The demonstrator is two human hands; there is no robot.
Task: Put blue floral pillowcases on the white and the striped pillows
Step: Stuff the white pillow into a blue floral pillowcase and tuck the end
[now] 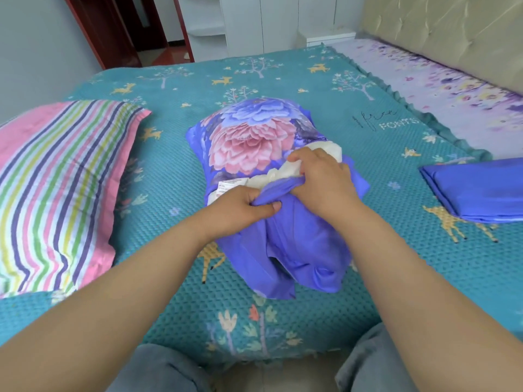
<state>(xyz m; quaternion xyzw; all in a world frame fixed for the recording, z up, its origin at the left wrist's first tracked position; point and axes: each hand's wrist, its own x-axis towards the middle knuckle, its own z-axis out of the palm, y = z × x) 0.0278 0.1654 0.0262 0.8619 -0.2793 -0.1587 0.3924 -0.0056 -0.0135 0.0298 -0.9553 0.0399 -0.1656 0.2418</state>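
A blue floral pillowcase lies in the middle of the bed, partly drawn over the white pillow, whose near end and label still show at the opening. My left hand pinches the blue edge of the opening. My right hand grips the same blue hem, with its thumb on the white pillow. Loose blue fabric bunches toward me. The striped pillow lies bare at the left. A second folded blue pillowcase rests at the right.
The bed carries a teal bedspread with deer and trees. A purple floral sheet and beige headboard run along the right. White shelves and a red-framed doorway stand beyond the far edge. My knees are at the near edge.
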